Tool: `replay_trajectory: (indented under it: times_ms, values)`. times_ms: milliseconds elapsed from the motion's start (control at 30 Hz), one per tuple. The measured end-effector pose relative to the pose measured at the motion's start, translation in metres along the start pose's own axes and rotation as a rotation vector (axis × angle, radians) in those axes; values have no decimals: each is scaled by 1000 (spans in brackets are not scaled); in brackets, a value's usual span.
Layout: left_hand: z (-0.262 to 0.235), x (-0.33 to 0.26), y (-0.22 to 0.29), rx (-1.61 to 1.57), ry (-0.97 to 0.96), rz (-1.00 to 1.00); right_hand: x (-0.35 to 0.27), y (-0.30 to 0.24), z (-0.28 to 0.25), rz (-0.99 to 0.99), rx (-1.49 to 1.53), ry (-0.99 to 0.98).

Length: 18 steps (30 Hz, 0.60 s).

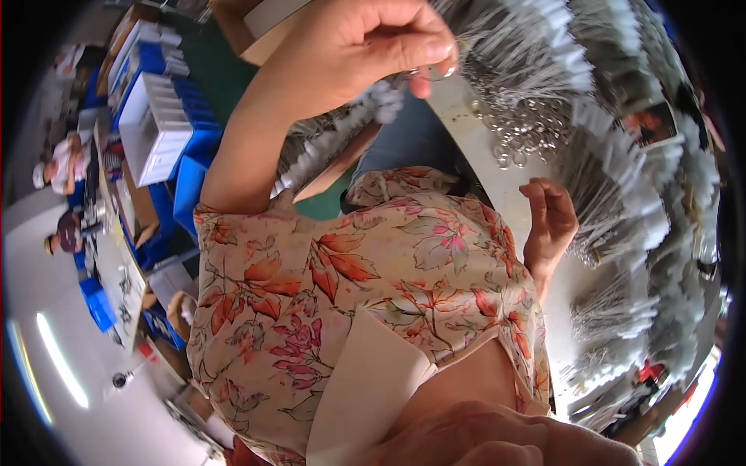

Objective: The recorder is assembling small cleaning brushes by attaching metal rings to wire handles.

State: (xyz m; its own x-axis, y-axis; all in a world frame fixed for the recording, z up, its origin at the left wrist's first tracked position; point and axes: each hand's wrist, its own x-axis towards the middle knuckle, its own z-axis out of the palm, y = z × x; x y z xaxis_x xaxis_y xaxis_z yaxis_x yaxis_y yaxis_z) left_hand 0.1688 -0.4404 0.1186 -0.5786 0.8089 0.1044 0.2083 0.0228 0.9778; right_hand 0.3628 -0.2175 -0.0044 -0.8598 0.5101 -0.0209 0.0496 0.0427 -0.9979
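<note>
My left hand (381, 50) is raised at the top of the view, its thumb and fingers pinched on a small shiny metal ring (444, 73). Thin wires show close behind its fingertips; whether any joins the ring, I cannot tell. Lower down at the right, my right hand (552, 221) is bent at the table's edge with curled fingers drawn together. What they hold, if anything, is hidden. A pile of metal rings (528, 132) lies on the white table (505, 186) between the hands. Bundles of wire-stemmed brushes (536, 46) with white tufts surround the pile.
More brush bundles (622, 311) line the table along the right. Below my left forearm are further brushes beside a cardboard edge (338, 167). Blue and white bins (159, 132) stack at the left. Two people (66, 167) are at a long table beyond them.
</note>
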Motion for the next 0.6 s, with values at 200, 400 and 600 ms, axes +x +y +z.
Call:
replay_trajectory:
  times_ms: [200,400,600]
  values:
    - [-18,-45,-154,937,-29,-206,10,7,16,112,-35,-153]
    - [-50,-78,-312,1302,-423,-387,15,12,26,216,-76,-169]
    - [-103,-155,-442,1378,-219,-422,18,15,36,337,-127,-167]
